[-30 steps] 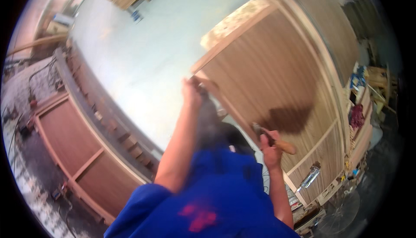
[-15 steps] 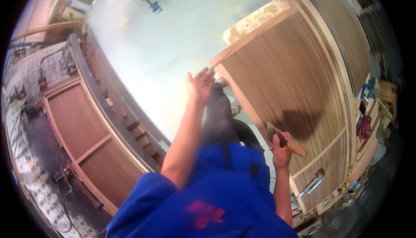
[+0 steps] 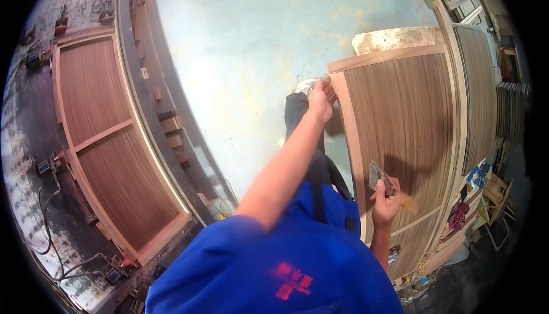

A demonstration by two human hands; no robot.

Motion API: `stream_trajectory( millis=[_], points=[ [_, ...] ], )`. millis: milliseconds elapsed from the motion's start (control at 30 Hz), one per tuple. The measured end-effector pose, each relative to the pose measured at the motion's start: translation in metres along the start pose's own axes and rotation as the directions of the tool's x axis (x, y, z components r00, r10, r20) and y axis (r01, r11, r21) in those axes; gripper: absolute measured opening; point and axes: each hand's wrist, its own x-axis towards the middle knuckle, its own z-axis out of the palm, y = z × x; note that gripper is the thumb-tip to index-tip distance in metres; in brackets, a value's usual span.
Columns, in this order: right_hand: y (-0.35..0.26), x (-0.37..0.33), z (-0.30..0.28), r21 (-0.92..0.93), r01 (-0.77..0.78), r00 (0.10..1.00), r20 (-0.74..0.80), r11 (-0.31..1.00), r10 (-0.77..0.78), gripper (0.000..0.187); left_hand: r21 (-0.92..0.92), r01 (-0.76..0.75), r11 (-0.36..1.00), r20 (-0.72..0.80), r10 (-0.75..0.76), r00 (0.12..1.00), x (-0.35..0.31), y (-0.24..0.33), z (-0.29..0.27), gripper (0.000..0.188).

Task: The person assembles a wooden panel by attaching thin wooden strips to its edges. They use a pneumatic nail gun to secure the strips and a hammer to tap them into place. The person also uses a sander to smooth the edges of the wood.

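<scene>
My left hand [image 3: 320, 101] is stretched forward, pinching a small nail or pin against the pale edge strip at the top left corner of a brown veneered door panel [image 3: 403, 119]. My right hand [image 3: 384, 202] grips a hammer [image 3: 390, 187] with a wooden handle, its dark head held just over the panel near the left edge strip. My blue shirt [image 3: 274, 268] fills the lower middle, and one dark trouser leg with a light shoe [image 3: 303, 88] shows below my left arm.
Pale green floor [image 3: 257, 39] spreads across the middle. A second framed wooden door panel [image 3: 108, 142] lies on a long press bench at left, with cables and clamps around it. More panels [image 3: 480, 85] lean at right, and small tools and clutter [image 3: 469, 199] sit at the lower right.
The view has swung, shifting the panel right and down in frame. My left hand stays on the panel's top corner. My right hand keeps the hammer, still held near the panel's left strip.
</scene>
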Motion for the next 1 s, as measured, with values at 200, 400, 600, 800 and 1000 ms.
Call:
stream_trajectory(
  millis=[200,400,600,800,1000],
  points=[
    [-0.004,-0.006,0.003,0.047,-0.090,0.995,-0.030,0.995,0.092,0.021,-0.018,-0.021,1.000,0.082,0.023,0.996,0.023,0.010,0.000,0.046],
    [-0.005,-0.011,0.001,-0.018,-0.158,0.986,-0.063,0.987,0.156,0.025,0.136,0.082,0.987,0.205,-0.109,0.973,0.035,0.018,0.004,0.050],
    [0.006,0.003,0.000,0.093,-0.171,0.979,-0.093,0.981,0.179,0.031,0.197,0.110,0.974,0.205,-0.150,0.967,0.035,0.016,0.005,0.059],
    [-0.027,0.081,0.010,0.456,-0.171,0.910,-0.268,0.874,0.317,0.037,0.353,0.106,0.930,-0.024,-0.104,0.994,0.023,0.015,0.011,0.059],
    [-0.022,0.233,0.020,0.562,-0.009,0.870,-0.404,0.827,0.284,0.034,0.576,0.412,0.706,-0.007,-0.500,0.866,0.002,0.117,0.069,0.106]
  ],
)
